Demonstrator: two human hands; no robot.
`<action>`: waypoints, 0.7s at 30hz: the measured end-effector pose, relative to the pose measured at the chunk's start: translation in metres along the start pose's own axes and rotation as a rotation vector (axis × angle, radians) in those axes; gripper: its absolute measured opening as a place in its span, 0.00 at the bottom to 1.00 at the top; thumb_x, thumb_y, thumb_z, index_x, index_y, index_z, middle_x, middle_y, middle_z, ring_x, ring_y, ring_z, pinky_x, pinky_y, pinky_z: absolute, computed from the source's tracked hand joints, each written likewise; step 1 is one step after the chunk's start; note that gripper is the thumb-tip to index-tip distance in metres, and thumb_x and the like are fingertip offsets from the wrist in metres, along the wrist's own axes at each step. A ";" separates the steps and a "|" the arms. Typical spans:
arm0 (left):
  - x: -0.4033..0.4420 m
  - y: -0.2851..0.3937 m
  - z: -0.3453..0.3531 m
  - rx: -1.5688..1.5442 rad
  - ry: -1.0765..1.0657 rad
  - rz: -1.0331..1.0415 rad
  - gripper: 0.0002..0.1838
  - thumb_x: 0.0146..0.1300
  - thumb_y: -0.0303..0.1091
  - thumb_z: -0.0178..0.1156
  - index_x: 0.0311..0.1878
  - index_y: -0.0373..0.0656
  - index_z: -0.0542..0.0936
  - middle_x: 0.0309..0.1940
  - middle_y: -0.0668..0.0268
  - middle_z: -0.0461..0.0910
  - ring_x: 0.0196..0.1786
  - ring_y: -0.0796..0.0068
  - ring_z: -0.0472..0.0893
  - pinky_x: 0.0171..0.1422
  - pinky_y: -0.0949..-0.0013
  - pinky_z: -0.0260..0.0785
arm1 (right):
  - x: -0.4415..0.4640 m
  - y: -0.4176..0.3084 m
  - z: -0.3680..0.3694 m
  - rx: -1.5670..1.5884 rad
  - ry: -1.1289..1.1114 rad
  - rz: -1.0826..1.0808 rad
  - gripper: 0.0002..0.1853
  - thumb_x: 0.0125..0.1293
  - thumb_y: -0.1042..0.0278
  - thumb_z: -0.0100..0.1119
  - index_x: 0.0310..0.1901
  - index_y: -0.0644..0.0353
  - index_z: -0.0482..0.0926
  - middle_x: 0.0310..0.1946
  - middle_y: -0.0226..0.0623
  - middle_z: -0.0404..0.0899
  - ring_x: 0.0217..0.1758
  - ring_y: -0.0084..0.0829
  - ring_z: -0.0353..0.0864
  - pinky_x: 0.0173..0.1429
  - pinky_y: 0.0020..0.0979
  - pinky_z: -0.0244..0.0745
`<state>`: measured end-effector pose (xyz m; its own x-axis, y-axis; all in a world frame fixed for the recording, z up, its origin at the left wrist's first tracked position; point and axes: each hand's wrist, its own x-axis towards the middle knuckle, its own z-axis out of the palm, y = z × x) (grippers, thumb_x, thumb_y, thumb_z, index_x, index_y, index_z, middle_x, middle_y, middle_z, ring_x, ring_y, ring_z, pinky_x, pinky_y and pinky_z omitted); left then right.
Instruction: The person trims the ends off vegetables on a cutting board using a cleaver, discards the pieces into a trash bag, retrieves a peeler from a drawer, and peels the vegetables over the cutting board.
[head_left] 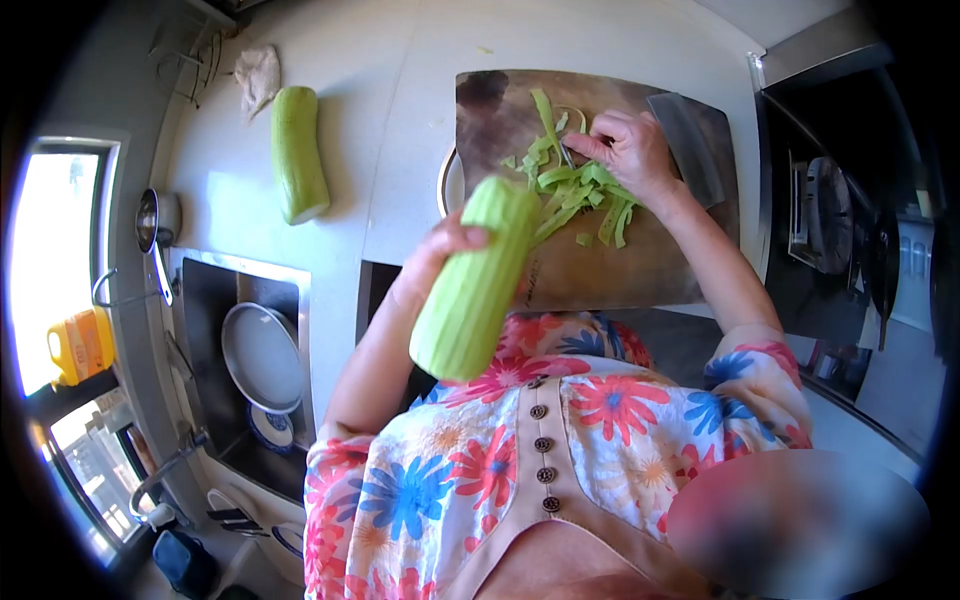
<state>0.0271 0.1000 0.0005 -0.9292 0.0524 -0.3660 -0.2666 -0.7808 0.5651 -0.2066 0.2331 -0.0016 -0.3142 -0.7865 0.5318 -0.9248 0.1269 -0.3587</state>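
Note:
My left hand [440, 250] is wrapped round a peeled pale green gourd [475, 290], held tilted over the near left edge of the brown cutting board [620, 275]. Above the board, my right hand [632, 150] is closed on a small metal peeler [567, 153], mostly hidden by the fingers. Green peel strips [585, 192] lie in a loose pile beneath and beside this hand. A wide-bladed knife [688, 148] rests at the board's right side. Another pale green gourd [299, 155] lies on the counter to the left.
A crumpled cloth [258, 80] lies at the back left. The sink [215, 420] at the left holds a round metal pan [262, 357]. Partly under the board's left edge is a round rim [450, 182]. A stove [820, 215] stands at the right.

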 end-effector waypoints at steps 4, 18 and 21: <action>0.013 -0.003 -0.010 -0.218 0.075 -0.147 0.36 0.50 0.54 0.57 0.54 0.33 0.71 0.40 0.49 0.77 0.35 0.55 0.81 0.36 0.57 0.76 | -0.001 -0.050 -0.001 0.124 -0.031 -0.026 0.24 0.51 0.48 0.69 0.14 0.54 0.67 0.12 0.27 0.64 0.17 0.27 0.65 0.27 0.31 0.56; 0.013 -0.006 0.003 -0.334 -0.033 -0.070 0.37 0.52 0.59 0.54 0.57 0.36 0.70 0.40 0.50 0.75 0.35 0.58 0.80 0.34 0.61 0.77 | 0.007 -0.055 0.003 0.079 0.041 -0.081 0.24 0.52 0.48 0.67 0.14 0.54 0.67 0.12 0.29 0.61 0.18 0.28 0.63 0.28 0.31 0.56; 0.010 -0.009 0.004 -0.310 -0.145 -0.027 0.38 0.52 0.58 0.55 0.58 0.37 0.69 0.42 0.49 0.74 0.34 0.57 0.80 0.35 0.59 0.78 | -0.001 -0.004 0.012 -0.055 -0.068 0.043 0.21 0.54 0.51 0.68 0.15 0.55 0.71 0.13 0.30 0.64 0.17 0.29 0.65 0.26 0.31 0.57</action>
<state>0.0188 0.1104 -0.0056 -0.9556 0.1465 -0.2558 -0.2218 -0.9288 0.2969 -0.2004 0.2259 -0.0098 -0.3400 -0.8188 0.4626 -0.9218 0.1929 -0.3362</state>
